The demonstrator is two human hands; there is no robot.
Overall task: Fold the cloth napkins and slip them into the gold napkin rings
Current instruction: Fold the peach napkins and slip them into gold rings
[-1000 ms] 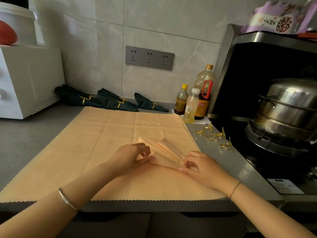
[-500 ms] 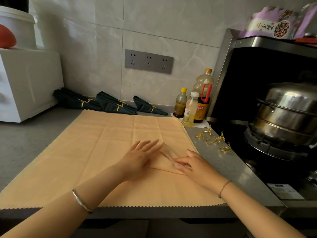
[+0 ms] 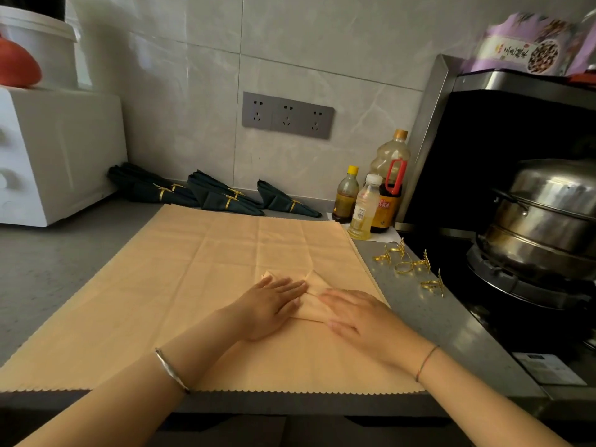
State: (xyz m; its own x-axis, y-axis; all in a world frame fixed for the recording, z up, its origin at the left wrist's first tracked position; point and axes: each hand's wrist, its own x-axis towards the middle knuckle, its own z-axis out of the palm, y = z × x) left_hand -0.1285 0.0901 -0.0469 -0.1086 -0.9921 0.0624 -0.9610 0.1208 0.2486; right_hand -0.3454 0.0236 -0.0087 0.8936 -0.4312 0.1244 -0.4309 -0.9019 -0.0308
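Both hands lie flat, palms down, on a folded peach napkin (image 3: 311,296) that sits on a large peach cloth (image 3: 180,285) spread over the grey worktop (image 3: 42,262). The left hand (image 3: 269,306) presses the napkin's left part with its fingers (image 3: 283,290) stretched out and close together, gripping nothing; the right hand (image 3: 361,314) covers the napkin's right part, its fingers (image 3: 335,298) likewise straight and holding nothing. A silver bangle (image 3: 171,371) circles the left wrist and a thin cord bracelet (image 3: 425,361) the right. Right of the napkin, off the cloth on the steel strip of the worktop, lie three loose gold napkin rings (image 3: 409,264), apart from both hands. Beyond the napkin, at the cloth's far right corner, stand three bottles (image 3: 371,201). Further back, against the tiled wall, lie dark green napkins (image 3: 222,196) already bound in gold rings. A steel steamer pot (image 3: 545,217) sits right of the rings.
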